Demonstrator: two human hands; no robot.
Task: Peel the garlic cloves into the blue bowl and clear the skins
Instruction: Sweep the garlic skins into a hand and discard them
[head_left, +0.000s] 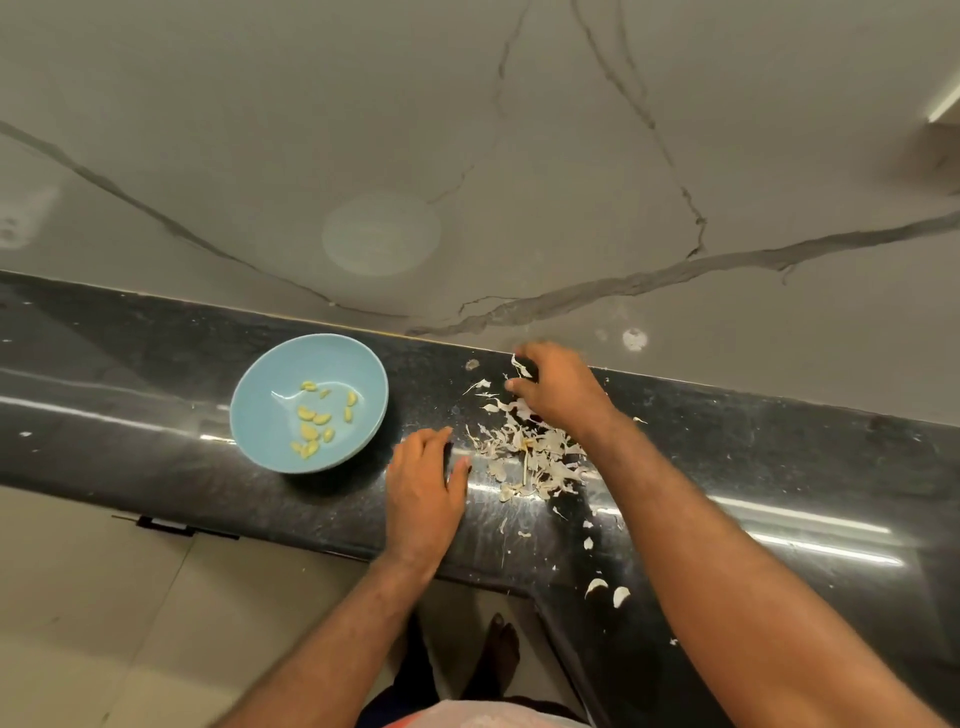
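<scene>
A blue bowl (270, 415) stands on the black counter (130, 353) and holds several peeled yellow garlic cloves (316, 418). Right of it lies a heap of white garlic skins (524, 457). My left hand (423, 499) rests flat on the counter between the bowl and the heap, fingers straight. My right hand (558, 387) lies over the far side of the heap near the wall, fingers bent down onto the skins, with one skin at its fingertips. Whether it holds any skin I cannot tell.
Loose skin scraps (607, 590) lie scattered toward the counter's front right edge. A marbled wall (519, 182) rises right behind the counter. The tiled floor (104, 623) and my foot (501, 649) show below the counter's front edge.
</scene>
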